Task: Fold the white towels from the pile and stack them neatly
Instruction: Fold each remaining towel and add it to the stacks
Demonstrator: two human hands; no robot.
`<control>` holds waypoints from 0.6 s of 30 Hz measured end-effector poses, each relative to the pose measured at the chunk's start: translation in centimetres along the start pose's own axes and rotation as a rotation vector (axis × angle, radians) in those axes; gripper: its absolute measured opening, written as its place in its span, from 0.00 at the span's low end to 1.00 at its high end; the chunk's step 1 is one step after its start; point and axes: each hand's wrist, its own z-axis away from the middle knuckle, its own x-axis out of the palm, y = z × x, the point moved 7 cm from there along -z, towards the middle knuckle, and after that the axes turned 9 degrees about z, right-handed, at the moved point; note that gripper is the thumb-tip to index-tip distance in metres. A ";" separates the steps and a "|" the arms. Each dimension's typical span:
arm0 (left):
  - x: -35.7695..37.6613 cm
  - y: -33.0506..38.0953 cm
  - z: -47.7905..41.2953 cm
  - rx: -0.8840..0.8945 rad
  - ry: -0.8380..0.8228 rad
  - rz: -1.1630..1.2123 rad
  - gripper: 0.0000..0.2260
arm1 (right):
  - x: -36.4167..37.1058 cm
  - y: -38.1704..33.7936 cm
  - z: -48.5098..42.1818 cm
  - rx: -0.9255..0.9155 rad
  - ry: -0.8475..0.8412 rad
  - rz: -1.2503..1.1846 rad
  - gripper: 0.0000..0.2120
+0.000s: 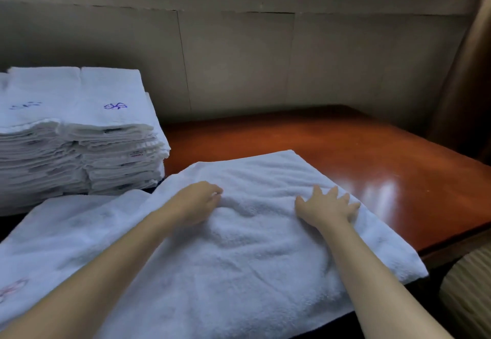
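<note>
Both hands on folded white terry towel [255, 245] lying on glossy red-brown wooden table [372, 152]: left hand [198, 200] fingers curled, right hand [328, 207] flat, fingers spread. Tall stack of folded white towels [79, 136] at left.
</note>
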 end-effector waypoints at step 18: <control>-9.4 -21.0 26.6 -0.588 0.265 0.245 0.17 | -0.2 -24.9 15.7 -0.936 0.341 -0.026 0.18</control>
